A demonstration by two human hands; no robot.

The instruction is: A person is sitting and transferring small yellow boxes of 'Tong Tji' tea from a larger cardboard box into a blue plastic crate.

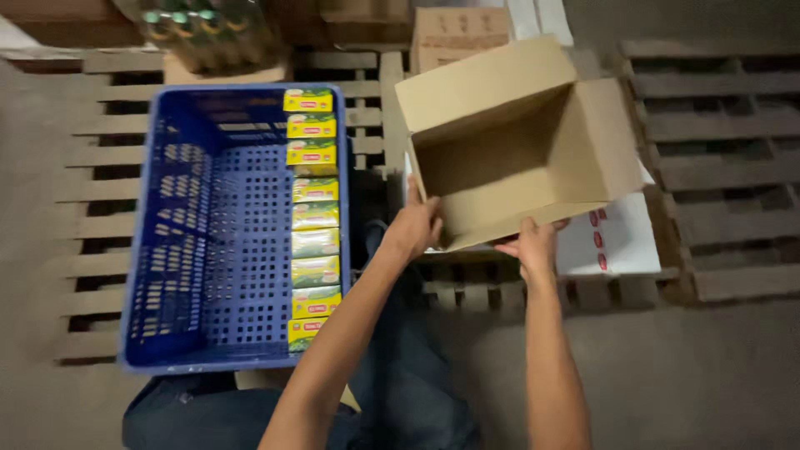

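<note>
Both hands grip one open cardboard box (517, 142) by its near edge: the left hand (414, 227) clasps the near left corner, the right hand (532, 244) pinches the near flap from below. The box tilts up just beyond them. Left of the left hand stands one blue crate (179, 225) holding a single row of nine yellow-green packets (313, 217).

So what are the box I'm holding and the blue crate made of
The box looks like plain brown cardboard, matte, with folded flaps. The crate looks like moulded blue plastic, slightly glossy, with perforated grid walls and floor.
</note>
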